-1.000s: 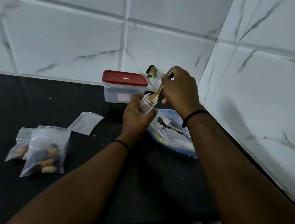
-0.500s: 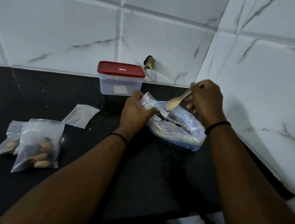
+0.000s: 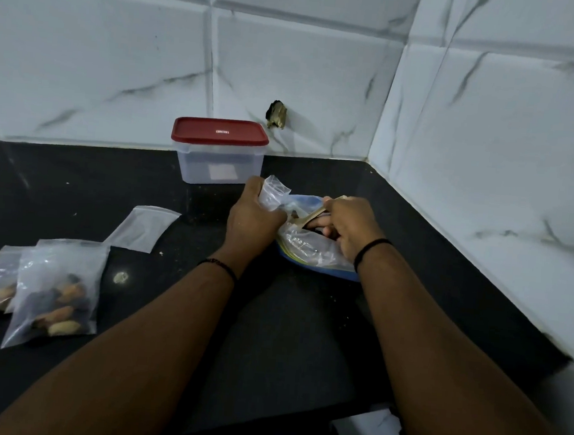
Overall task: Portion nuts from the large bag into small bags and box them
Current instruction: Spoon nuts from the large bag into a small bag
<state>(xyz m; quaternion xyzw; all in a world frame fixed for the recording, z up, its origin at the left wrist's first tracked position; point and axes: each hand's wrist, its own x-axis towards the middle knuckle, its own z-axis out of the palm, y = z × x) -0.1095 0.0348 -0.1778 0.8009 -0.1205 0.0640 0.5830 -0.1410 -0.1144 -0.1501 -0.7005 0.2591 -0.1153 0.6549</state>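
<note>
White marble-veined wall tiles [image 3: 119, 66] meet in a corner beyond the hands; a black countertop [image 3: 286, 337] spreads beneath them, dimly lit.

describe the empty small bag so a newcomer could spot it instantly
On the black counter, left of the hands, in front of the red-lidded box. The empty bag lies flat just behind two filled bags; unlike them, it holds no nuts.

Clear plastic bags [image 3: 56, 288], wooden spoon [image 3: 308, 217], glossy tiles [image 3: 95, 58]
</note>
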